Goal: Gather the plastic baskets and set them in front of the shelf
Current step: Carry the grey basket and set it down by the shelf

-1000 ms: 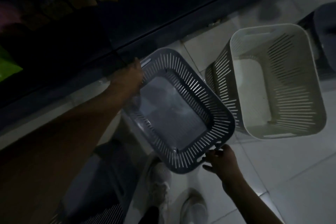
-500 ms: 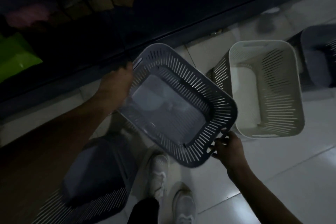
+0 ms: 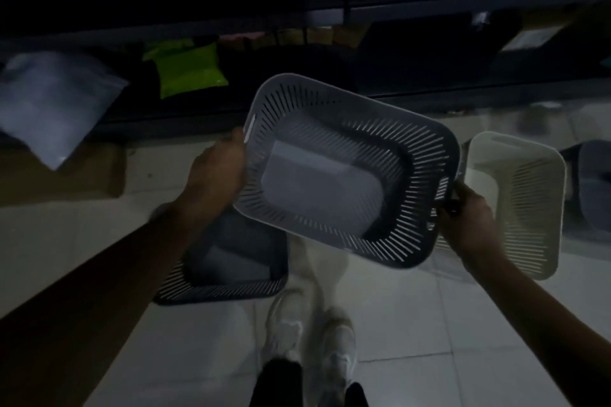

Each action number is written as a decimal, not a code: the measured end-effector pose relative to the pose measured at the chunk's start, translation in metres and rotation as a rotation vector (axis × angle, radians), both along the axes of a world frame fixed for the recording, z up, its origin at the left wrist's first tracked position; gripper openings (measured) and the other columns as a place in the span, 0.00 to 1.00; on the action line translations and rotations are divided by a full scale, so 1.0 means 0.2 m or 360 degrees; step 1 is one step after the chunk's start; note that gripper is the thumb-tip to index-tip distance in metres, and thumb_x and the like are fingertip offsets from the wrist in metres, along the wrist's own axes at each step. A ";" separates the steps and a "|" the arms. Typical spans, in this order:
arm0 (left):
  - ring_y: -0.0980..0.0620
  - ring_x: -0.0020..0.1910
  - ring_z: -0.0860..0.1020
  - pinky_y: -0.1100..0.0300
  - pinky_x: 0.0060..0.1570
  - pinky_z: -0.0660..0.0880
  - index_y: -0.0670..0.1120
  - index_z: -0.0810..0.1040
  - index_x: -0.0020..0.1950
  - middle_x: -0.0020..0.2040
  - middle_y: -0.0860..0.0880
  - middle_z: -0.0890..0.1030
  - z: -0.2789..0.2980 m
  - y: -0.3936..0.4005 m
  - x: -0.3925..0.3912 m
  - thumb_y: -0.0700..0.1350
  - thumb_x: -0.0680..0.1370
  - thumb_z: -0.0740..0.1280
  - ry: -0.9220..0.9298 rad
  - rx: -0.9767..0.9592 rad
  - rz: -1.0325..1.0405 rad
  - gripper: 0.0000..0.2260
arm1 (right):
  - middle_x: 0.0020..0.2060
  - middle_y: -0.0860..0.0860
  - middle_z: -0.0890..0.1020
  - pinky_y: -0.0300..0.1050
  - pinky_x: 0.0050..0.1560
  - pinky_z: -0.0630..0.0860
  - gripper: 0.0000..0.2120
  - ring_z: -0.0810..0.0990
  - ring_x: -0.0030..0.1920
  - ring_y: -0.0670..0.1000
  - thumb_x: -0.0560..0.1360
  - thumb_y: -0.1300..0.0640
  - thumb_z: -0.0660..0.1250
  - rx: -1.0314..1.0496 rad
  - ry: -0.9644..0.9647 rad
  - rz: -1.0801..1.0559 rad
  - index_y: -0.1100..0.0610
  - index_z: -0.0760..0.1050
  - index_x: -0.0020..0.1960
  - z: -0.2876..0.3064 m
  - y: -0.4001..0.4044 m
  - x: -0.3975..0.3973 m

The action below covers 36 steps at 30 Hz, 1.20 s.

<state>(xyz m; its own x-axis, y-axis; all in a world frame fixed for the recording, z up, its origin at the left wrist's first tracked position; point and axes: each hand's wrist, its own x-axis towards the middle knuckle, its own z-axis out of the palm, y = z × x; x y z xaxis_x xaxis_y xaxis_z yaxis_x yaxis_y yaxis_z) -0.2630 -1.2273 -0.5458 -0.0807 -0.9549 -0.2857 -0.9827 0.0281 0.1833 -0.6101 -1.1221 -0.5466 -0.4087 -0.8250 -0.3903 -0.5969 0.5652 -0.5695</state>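
Note:
I hold a grey slotted plastic basket (image 3: 324, 188) in the air, tilted, above the floor in front of the dark shelf (image 3: 330, 15). My left hand (image 3: 216, 175) grips its left rim and my right hand (image 3: 468, 221) grips its right rim. A second grey basket (image 3: 228, 261) stands on the floor below my left forearm, partly hidden by the held one. A white slotted basket (image 3: 522, 205) stands on the floor to the right, behind my right hand. A further dark basket (image 3: 591, 185) shows at the right edge.
The shelf holds a green packet (image 3: 188, 68), a pale plastic bag (image 3: 49, 102) and brown boxes. A cardboard box (image 3: 62, 172) lies on the floor at left. My white shoes (image 3: 310, 337) stand on the pale tiled floor (image 3: 429, 324) below the baskets.
The held grey basket has risen and swung level toward the shelf. The view has shifted left, showing more of the shelf and the grey basket on the floor.

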 end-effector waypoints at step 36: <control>0.39 0.41 0.81 0.57 0.36 0.71 0.39 0.73 0.59 0.45 0.39 0.82 -0.15 1.00 1.42 0.40 0.79 0.62 0.0200 -0.0023 0.0415 0.10 | 0.45 0.59 0.85 0.62 0.41 0.83 0.22 0.84 0.38 0.60 0.78 0.62 0.61 0.0241 0.0149 0.0447 0.52 0.66 0.71 -0.19 0.30 1.28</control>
